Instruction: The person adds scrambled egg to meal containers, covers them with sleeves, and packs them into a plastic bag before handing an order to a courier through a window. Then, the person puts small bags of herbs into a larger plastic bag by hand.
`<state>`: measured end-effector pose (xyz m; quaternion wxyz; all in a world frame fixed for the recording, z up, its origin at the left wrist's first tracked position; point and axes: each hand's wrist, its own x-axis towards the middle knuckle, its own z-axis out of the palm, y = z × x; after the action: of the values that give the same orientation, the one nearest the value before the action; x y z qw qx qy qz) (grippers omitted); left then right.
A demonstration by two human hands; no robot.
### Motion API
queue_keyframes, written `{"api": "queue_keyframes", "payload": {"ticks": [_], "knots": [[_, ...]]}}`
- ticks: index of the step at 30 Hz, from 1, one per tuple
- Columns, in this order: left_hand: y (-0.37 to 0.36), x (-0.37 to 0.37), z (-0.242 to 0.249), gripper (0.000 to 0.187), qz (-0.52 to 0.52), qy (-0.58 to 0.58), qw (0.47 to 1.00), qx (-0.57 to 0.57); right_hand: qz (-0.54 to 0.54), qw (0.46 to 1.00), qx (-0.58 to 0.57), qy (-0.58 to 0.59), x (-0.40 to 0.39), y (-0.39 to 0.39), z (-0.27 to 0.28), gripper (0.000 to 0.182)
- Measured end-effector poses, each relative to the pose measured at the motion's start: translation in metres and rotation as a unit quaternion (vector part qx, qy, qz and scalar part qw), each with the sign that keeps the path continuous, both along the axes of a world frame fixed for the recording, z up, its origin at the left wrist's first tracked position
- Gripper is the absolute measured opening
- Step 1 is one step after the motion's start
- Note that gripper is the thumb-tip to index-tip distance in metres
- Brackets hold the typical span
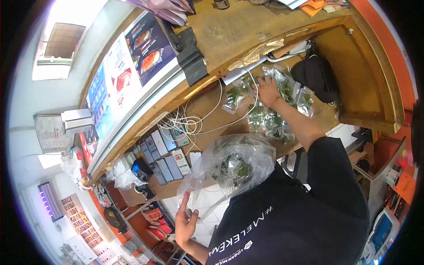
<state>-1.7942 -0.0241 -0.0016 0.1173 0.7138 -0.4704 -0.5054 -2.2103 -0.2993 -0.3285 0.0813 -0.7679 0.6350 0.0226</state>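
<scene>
My left hand [186, 223] is at the lower left, its thumb and fingers on the edge of a large clear plastic bag [207, 174]. Green leaves in small clear packets [236, 170] show through the bag, which rests against the front of my body. My right hand [267, 92] reaches out over a pile of clear packets of green leaves [269, 123] on the wooden desk shelf [229, 121]. Its fingers are apart and touch the upper packets. Whether a packet is between them is not visible.
A white cable [256, 95] loops over the packets from a tangle of cables [183, 121]. Several phones and phone boxes [165, 152] lie to the left. A black pouch [316, 75] sits right of the pile. The counter edge [282, 37] overhangs the shelf.
</scene>
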Motion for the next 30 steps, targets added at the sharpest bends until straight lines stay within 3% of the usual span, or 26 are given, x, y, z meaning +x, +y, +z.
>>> {"api": "queue_keyframes", "payload": {"ticks": [7,8,11,12,15,16,19,20,23,28,30], "knots": [[0.011,-0.002,0.0,0.079,-0.002,0.009,1.0,-0.014,0.037,0.999,-0.036,-0.013,-0.021,-0.017,-0.023,0.043],[0.011,-0.002,0.007,0.077,-0.001,-0.037,0.999,0.031,0.042,0.998,-0.036,-0.016,-0.027,-0.023,-0.026,0.044],[0.021,0.011,-0.01,0.077,-0.029,-0.052,0.996,-0.064,0.006,0.976,-0.075,-0.204,-0.047,-0.019,0.021,0.044],[0.02,0.009,-0.011,0.076,-0.016,-0.043,0.996,-0.075,-0.003,0.945,-0.117,-0.305,-0.058,-0.02,0.005,0.044],[0.011,0.004,-0.014,0.077,-0.031,-0.032,0.992,-0.121,-0.106,0.903,-0.093,-0.406,-0.069,0.008,0.057,0.04],[0.007,0.002,-0.016,0.08,-0.055,-0.034,0.988,-0.139,-0.084,0.896,-0.164,-0.403,-0.075,0.015,0.064,0.036],[-0.009,-0.009,-0.011,0.086,-0.135,-0.071,0.964,-0.219,-0.198,0.786,-0.156,-0.564,-0.078,0.04,0.094,0.034],[-0.015,-0.012,-0.008,0.088,-0.098,0.004,0.98,-0.171,-0.242,0.751,-0.113,-0.604,-0.082,0.046,0.101,0.034],[-0.026,-0.017,-0.019,0.087,-0.135,0.015,0.959,-0.25,-0.177,0.734,-0.243,-0.609,-0.075,0.057,0.128,0.035],[-0.031,-0.016,-0.043,0.085,-0.135,0.052,0.952,-0.27,-0.242,0.668,-0.265,-0.652,0.005,0.095,0.203,0.039],[-0.033,-0.014,-0.046,0.085,-0.134,0.063,0.946,-0.289,-0.121,0.835,-0.353,-0.403,0.033,0.114,0.194,0.043]]}}
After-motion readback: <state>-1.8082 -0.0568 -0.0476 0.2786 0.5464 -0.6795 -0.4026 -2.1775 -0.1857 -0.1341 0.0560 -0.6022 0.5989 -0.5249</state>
